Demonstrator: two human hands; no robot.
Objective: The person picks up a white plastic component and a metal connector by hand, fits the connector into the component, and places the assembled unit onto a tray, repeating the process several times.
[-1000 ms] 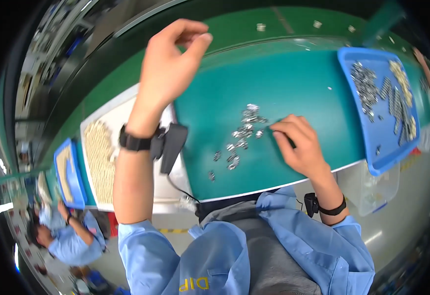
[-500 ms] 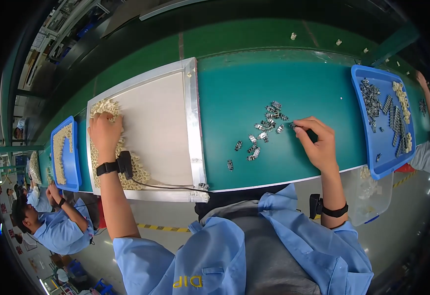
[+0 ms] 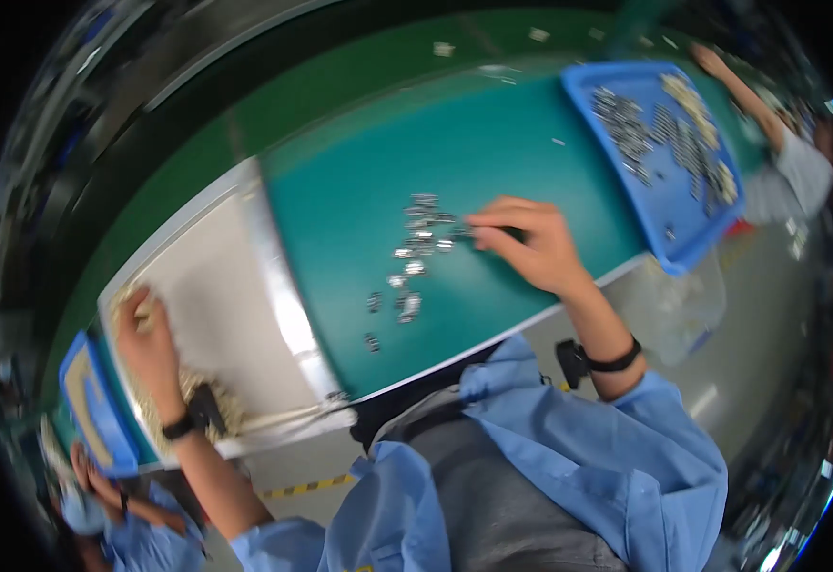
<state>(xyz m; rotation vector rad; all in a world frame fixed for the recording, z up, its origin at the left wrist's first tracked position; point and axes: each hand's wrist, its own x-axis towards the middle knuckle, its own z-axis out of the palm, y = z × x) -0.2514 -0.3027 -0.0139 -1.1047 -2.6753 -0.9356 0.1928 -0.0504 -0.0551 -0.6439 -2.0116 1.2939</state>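
Note:
My left hand (image 3: 150, 348) is at the left side of a metal-framed, pale-bottomed tray (image 3: 283, 296), among a pile of small cream plastic parts (image 3: 216, 405). Its fingers are bent in a pinch; cream colour shows between them, but blur hides what they hold. On the green work surface, my right hand (image 3: 531, 248) is closed, thumb and forefinger pinching a small dark metallic part (image 3: 464, 232). Just left of those fingertips lies a loose cluster of similar small metallic parts (image 3: 421, 238), with a few strays (image 3: 372, 341) nearer me.
A blue tray (image 3: 660, 253) at the right holds metallic parts and cream pieces. Another blue tray (image 3: 116, 448) with cream parts stands at the far left. Co-workers' arms (image 3: 755, 105) show at both sides. Several pale pieces (image 3: 443, 49) lie on the far green strip.
My view has turned and blurred, shifting the scene left and tilting it. My left hand has moved along the cream pile; my right hand stays pinched beside the metallic parts.

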